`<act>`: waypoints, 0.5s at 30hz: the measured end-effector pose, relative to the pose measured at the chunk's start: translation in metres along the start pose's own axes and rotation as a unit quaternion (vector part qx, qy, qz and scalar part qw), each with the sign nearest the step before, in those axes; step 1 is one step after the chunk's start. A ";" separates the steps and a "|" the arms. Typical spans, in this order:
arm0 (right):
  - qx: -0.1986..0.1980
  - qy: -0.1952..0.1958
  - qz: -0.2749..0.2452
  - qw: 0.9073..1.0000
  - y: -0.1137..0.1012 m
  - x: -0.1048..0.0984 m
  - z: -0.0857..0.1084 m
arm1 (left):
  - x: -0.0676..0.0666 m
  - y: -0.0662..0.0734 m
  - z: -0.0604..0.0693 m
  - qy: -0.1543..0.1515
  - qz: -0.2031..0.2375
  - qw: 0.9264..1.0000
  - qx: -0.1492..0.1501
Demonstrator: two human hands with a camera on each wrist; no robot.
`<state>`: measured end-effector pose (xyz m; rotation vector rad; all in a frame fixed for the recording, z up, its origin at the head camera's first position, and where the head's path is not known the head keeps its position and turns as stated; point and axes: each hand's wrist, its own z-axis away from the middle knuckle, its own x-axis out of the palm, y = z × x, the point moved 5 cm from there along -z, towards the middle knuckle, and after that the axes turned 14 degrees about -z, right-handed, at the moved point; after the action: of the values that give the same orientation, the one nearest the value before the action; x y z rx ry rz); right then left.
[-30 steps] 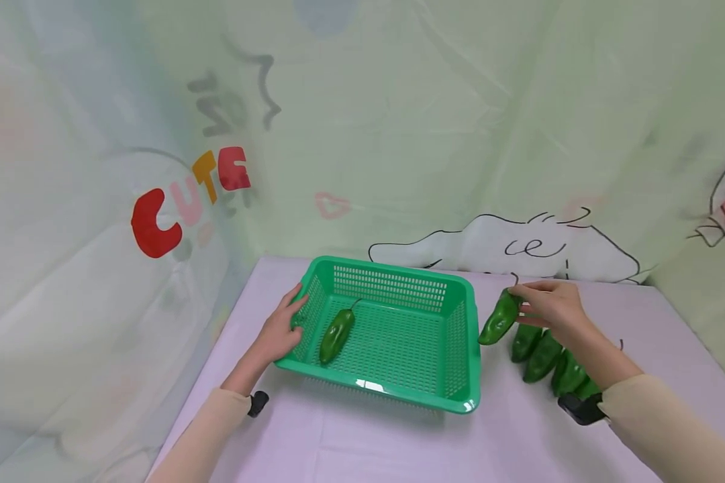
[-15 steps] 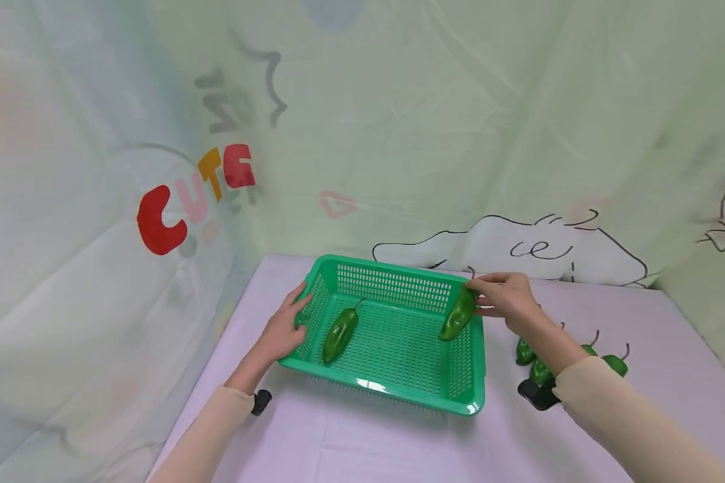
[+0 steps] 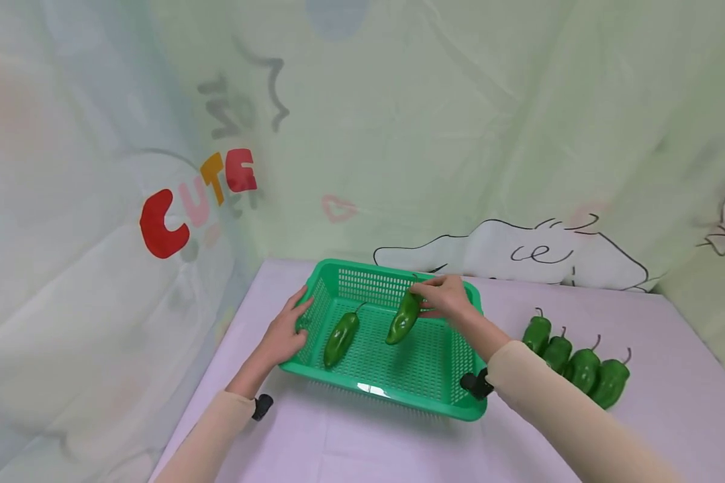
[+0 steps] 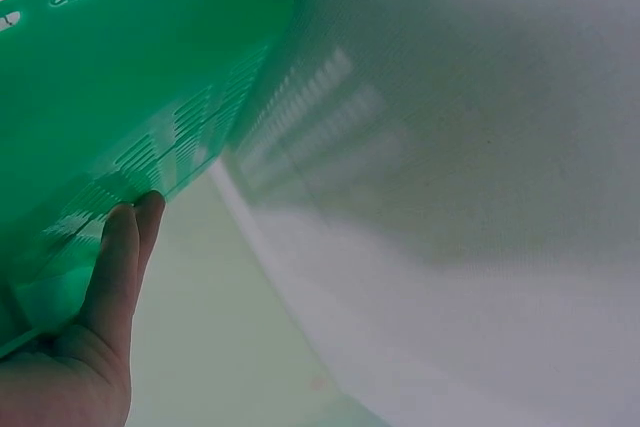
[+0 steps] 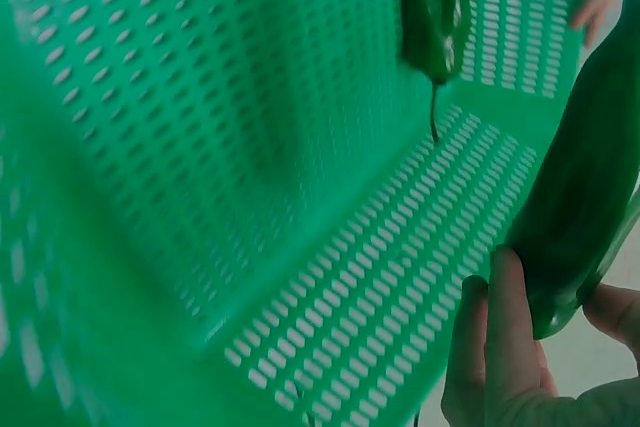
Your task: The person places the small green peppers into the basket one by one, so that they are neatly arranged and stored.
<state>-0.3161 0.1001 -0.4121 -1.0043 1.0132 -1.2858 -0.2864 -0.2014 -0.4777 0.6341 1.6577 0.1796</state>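
The green plastic basket [image 3: 393,396] stands on the table, tilted slightly in the head view. Against its left rim rests my left hand [image 3: 282,333], fingers spread and fairly straight; the left wrist view shows that hand [image 4: 100,327] touching the basket's side [image 4: 120,77]. My right hand [image 3: 450,300] pinches a green pepper [image 3: 403,319] near its stem end, over the basket's middle. In the right wrist view, thumb and fingers of the hand [image 5: 530,367] hold the pepper [image 5: 585,167]. Another green pepper [image 3: 341,339] lies inside the basket, at its left.
Several green peppers [image 3: 583,369] lie side by side on the table to the right of the basket, partly covered by the right sleeve [image 3: 556,402]. A printed curtain [image 3: 399,134] hangs behind and to the left of the pale table [image 3: 362,456].
My right hand has carried the pepper leftward from beside the basket to over its middle. The peppers on the right have come more into view. My left hand stays at the rim.
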 end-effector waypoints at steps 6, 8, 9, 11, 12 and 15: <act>-0.015 -0.014 0.016 1.000 0.009 0.029 -0.013 | -0.002 0.000 -0.002 0.002 -0.002 1.000 -0.002; -0.016 -0.015 0.022 1.000 0.013 0.036 -0.017 | -0.003 0.001 -0.002 0.001 0.000 1.000 -0.001; -0.016 -0.014 0.027 0.999 0.016 0.039 -0.018 | -0.003 0.001 -0.002 -0.001 0.000 1.000 0.000; -0.015 -0.014 0.035 0.999 0.021 0.044 -0.020 | -0.003 0.001 -0.001 -0.003 -0.001 1.000 0.000; -0.013 -0.011 0.039 0.999 0.024 0.046 -0.022 | -0.003 0.002 -0.001 0.000 -0.003 1.000 0.002; -0.011 -0.007 0.046 0.999 0.032 0.051 -0.027 | -0.002 0.001 0.000 0.000 -0.005 1.000 0.000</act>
<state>-0.3324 0.0499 -0.4510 -0.9715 1.0532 -1.1929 -0.2858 -0.2014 -0.4753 0.6264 1.6615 0.1720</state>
